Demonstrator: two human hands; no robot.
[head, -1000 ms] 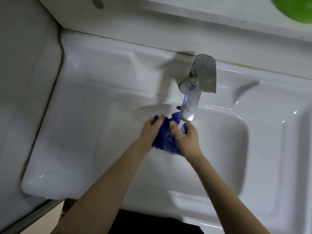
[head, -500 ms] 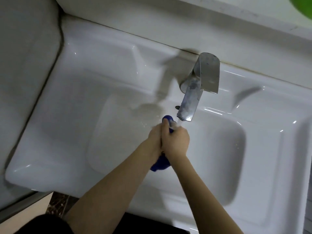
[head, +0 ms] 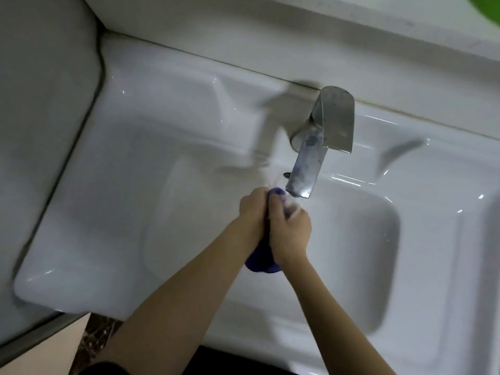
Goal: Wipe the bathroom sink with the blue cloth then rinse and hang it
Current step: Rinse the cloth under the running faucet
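White sink (head: 365, 266) under the faucet (head: 308, 169): left hand (head: 253, 212) and right hand (head: 290, 234) clenched together around the blue cloth (head: 261, 262).

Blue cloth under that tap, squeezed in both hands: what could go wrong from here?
Water from the faucet appears to strike the blue cloth and the right hand, so it may splash beyond the sink. Both hands work close under the metal spout; the left hand or the right could knock it. Only the cloth's ends show outside the grip, so the bunched middle may rinse poorly.
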